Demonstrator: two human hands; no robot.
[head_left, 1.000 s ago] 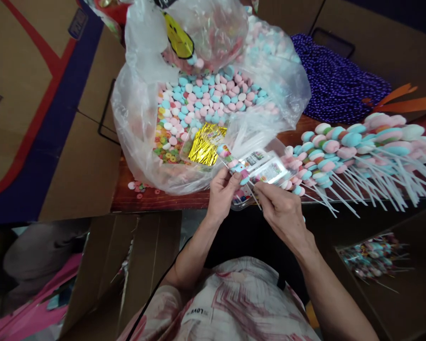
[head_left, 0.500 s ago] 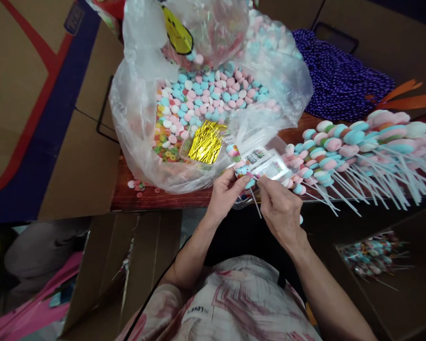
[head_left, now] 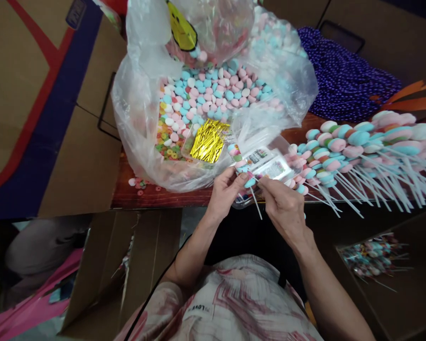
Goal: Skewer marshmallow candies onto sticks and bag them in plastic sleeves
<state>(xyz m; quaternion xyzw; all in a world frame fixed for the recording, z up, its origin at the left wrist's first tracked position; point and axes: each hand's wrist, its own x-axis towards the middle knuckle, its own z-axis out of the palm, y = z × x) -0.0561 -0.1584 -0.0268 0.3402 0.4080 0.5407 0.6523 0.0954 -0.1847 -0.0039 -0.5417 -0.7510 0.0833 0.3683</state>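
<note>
My left hand is closed around a candy skewer, a row of pink, blue and green candies on a white stick. The stick's bare end points down toward me, below the fingers. My right hand is pinched beside the lowest blue candy; what its fingertips hold is too small to make out. Under and behind the hands lies a clear plastic box with printed labels in it. Close by on the left is a small clear tray of gold twist ties.
A big clear plastic bag holds loose pink, blue and white candies and small coloured rings. Finished-looking candy skewers are piled at right on the wooden table. Purple cord lies behind. Open cardboard boxes stand below; one contains skewers.
The view has shifted slightly. My right hand has drawn a little to the right, away from the stick, while my left hand keeps its hold on the candy skewer.
</note>
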